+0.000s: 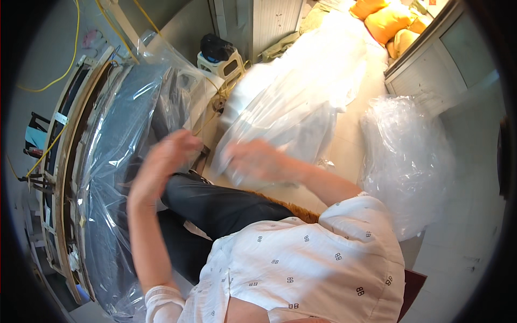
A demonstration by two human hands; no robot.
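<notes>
My left hand [171,153] is raised above my knees, beside the plastic-covered machine at the left. Motion smears its fingers, so whether it grips anything does not show. A short gap separates it from my right hand [258,160], which is blurred too. Behind and around the right hand lies the near end of a long clear plastic sheet or bag [291,121]. It stretches away over the floor toward the bright far side. Whether the right fingers hold its edge cannot be made out. More clear plastic film [121,124] drapes over the machine next to my left arm.
A bulky heap of clear plastic [406,161] stands on the floor at the right. A white stool [221,64] carries a dark device. Orange bundles [385,24] lie at the far right. Yellow cables [78,43] run along the left, by the machine's curved wooden-edged frame [70,161].
</notes>
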